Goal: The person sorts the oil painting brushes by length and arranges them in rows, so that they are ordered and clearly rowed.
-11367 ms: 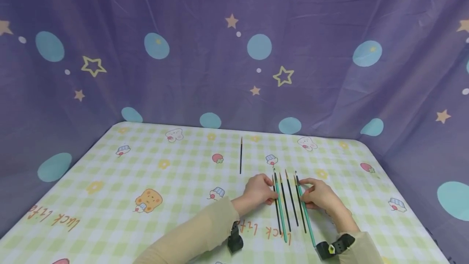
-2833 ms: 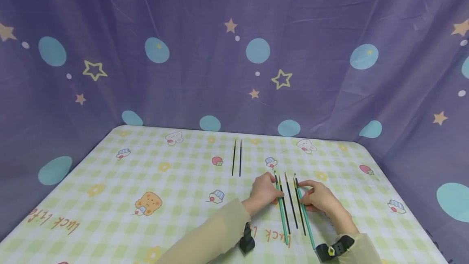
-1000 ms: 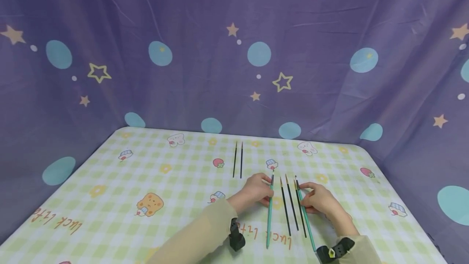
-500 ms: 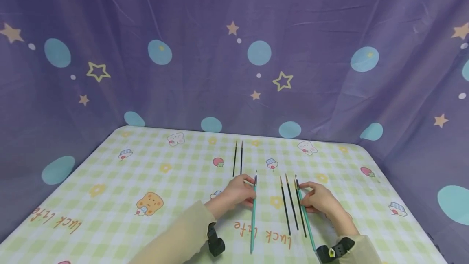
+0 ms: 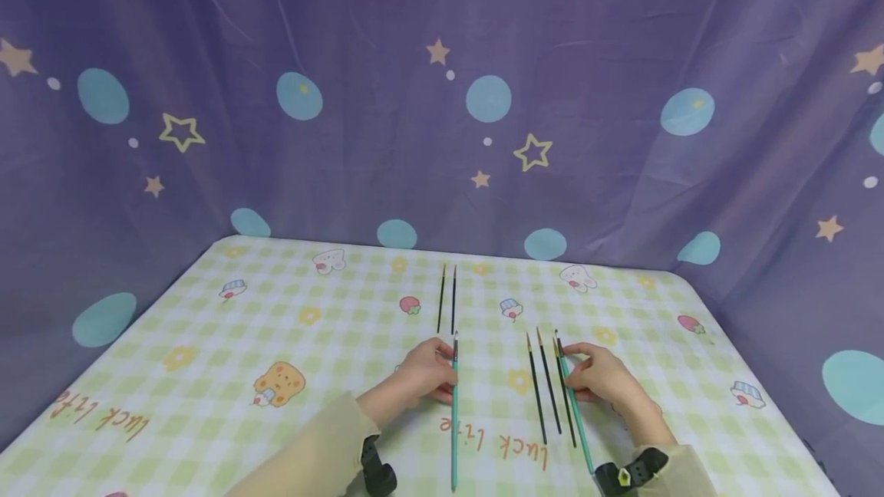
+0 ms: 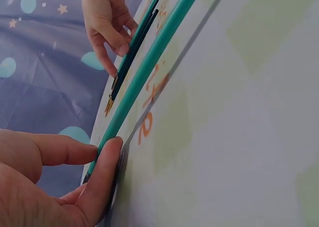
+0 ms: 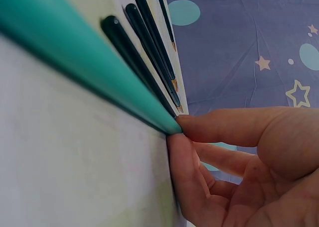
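Observation:
Between thumb and finger, my left hand [image 5: 423, 371] pinches a green-handled paintbrush [image 5: 454, 428] near its bristle end. In the left wrist view that green handle [image 6: 144, 70] runs close over the cloth and casts a thin shadow. My right hand [image 5: 602, 374] pinches a second green paintbrush [image 5: 578, 422], also seen as a large handle [image 7: 94, 57] in the right wrist view. Just left of it lie three black paintbrushes, the leftmost black paintbrush [image 5: 537, 390] a little apart. Farther back, two thin black paintbrushes [image 5: 441, 301] lie side by side, bristles pointing away.
A green-and-white checked tablecloth [image 5: 345, 359] with printed cartoons covers the table. Behind it hangs a purple curtain [image 5: 387, 136] with stars and dots. Black camera straps sit on both wrists, the left wrist camera [image 5: 378, 470] close to the held brush.
A second black brush joined the one at the back earlier. Since then my left hand has carried the green brush leftward from the group. The right hand stays in place.

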`<state>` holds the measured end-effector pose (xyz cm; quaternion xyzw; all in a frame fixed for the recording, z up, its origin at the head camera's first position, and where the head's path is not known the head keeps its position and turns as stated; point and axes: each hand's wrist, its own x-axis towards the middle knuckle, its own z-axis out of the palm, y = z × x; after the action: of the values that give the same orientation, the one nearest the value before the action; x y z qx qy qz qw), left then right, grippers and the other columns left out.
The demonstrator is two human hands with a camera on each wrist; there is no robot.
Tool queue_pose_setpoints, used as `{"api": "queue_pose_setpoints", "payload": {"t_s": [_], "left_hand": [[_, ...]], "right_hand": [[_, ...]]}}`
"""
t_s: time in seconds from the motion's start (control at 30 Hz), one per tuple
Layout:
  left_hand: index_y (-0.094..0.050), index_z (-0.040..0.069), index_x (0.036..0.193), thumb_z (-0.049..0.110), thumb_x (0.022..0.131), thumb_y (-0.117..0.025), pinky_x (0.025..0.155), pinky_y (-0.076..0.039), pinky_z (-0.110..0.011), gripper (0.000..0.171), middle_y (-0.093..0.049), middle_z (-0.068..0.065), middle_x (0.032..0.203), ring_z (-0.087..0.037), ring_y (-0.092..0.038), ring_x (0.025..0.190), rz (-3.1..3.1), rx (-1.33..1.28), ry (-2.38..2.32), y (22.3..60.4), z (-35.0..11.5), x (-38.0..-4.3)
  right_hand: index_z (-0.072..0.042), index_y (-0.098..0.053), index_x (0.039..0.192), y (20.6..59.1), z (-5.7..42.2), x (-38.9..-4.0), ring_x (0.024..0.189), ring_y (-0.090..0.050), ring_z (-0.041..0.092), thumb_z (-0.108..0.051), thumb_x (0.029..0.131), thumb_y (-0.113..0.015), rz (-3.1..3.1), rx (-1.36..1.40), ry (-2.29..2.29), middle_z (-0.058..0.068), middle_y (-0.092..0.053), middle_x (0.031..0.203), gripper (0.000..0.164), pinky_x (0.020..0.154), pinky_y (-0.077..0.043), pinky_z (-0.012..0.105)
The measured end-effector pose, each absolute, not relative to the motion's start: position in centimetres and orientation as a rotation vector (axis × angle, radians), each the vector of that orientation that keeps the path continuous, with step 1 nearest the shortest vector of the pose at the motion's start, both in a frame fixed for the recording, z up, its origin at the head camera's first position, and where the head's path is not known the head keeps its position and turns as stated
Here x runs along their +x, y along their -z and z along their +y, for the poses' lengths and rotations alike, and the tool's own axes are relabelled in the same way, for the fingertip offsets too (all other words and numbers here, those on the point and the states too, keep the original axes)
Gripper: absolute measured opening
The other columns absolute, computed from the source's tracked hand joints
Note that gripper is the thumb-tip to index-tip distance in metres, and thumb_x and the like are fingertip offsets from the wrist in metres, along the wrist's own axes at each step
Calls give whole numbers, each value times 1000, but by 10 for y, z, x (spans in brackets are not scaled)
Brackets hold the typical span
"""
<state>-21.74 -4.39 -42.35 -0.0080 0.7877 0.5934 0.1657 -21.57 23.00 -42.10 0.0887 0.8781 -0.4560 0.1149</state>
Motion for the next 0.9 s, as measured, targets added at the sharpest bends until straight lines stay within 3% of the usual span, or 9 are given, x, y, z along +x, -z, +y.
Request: {"api": "queue_pose_setpoints", "payload": {"t_s": [0.9], "left_hand": [[-50, -2, 105, -11, 70, -63, 44, -53, -29, 38, -56, -13, 59, -14, -53, 42, 2389, -89, -1530, 413, -45, -207]], "right_hand": [[-1, -48, 126, 420, 231, -217, 57, -56, 15, 3, 75, -65, 2552, 267, 1336, 11, -56, 81, 54, 51, -51, 28]]}}
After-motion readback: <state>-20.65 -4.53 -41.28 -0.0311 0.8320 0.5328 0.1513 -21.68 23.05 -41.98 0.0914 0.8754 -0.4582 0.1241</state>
